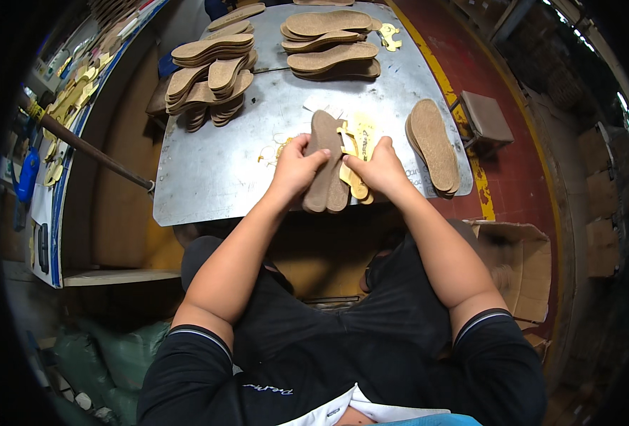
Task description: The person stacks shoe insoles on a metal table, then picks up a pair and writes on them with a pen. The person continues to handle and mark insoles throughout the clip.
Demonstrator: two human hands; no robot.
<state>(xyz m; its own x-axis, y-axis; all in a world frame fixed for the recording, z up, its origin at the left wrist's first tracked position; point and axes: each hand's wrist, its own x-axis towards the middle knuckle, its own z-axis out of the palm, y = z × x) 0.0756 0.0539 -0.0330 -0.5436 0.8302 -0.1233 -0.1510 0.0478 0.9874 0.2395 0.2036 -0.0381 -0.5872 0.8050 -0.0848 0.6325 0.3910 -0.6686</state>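
Note:
My left hand (294,169) is closed round the left side of a pair of brown shoe insoles (318,192), its thumb lying across their upper face. The two insoles overlap lengthwise over the near part of the metal table. In my right hand (384,169) is a thin yellow cut-out template (358,188), gripped along the insoles' right edge with the thumb on top. Whether the template touches the insoles there is hard to make out. Just beyond my hands lies a yellow card with handwriting (364,131). Thin yellow rubber bands (266,155) lie left of my left hand.
Stacks of cork-brown insoles stand at the far left (211,53) and far middle (332,60) of the metal table (208,184). Another stack (434,145) is near its right edge. A stool (486,117) and an open cardboard box (517,270) are at the right, a shelf unit (57,213) at the left.

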